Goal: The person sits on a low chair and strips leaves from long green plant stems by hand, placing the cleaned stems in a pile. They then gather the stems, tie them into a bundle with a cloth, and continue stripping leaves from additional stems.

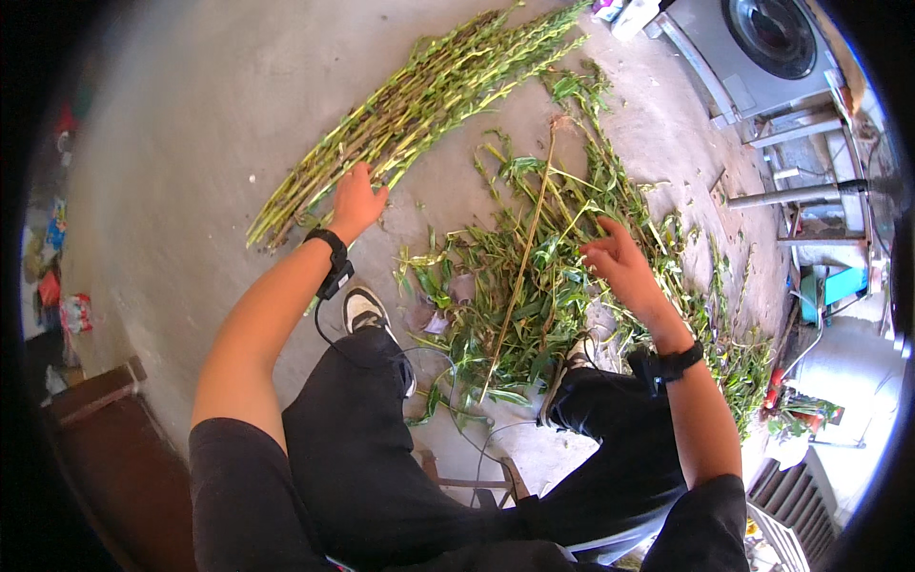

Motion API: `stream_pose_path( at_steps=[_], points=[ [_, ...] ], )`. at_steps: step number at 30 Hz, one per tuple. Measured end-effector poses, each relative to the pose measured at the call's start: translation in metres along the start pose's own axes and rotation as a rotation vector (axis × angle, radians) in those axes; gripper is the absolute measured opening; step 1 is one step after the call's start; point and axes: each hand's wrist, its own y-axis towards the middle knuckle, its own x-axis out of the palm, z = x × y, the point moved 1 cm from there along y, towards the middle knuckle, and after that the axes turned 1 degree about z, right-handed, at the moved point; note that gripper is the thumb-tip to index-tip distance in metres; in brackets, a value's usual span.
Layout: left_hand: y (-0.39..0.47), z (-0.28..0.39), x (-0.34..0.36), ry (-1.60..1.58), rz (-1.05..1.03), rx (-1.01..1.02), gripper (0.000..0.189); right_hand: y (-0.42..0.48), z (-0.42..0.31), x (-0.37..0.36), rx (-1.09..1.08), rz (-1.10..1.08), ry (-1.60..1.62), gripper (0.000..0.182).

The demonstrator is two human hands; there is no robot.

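A long bundle of stripped plant stalks (422,107), green to brown and set with small pods, lies slantwise on the concrete floor. My left hand (357,201) is over the bundle's lower end, thumb spread from the fingers; whether it presses on the stalks is hard to tell. To the right spreads a heap of cut leaves and leafy stems (522,307). One thin, bare, yellowish stalk (527,257) lies across it, roots at its far end. My right hand (620,259) hovers at the heap's right side, fingers apart, with nothing visible in it.
My shoes (367,312) flank the heap, and a thin black cable loops between my wrist straps. A front-loading washing machine (765,50) stands at upper right, near metal frames (793,196). At lower left is a brown wooden piece of furniture (114,436).
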Motion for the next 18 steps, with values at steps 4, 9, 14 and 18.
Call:
stream_pose_path(
  at_steps=[4,9,14,18],
  points=[
    [-0.021,-0.005,-0.001,0.234,0.133,0.307,0.044,-0.015,0.020,0.008,0.085,-0.078,-0.197,0.061],
    [-0.104,-0.058,0.044,-0.107,-0.575,-0.099,0.036,-0.011,0.005,0.020,0.101,-0.157,-0.211,0.057],
    [-0.143,-0.128,0.092,0.095,-0.334,-0.245,0.041,-0.012,0.006,0.039,0.136,-0.266,-0.215,0.054],
    [-0.120,-0.137,0.081,0.176,-0.251,-0.324,0.051,-0.017,0.037,0.052,0.124,-0.360,-0.325,0.048]
  ],
)
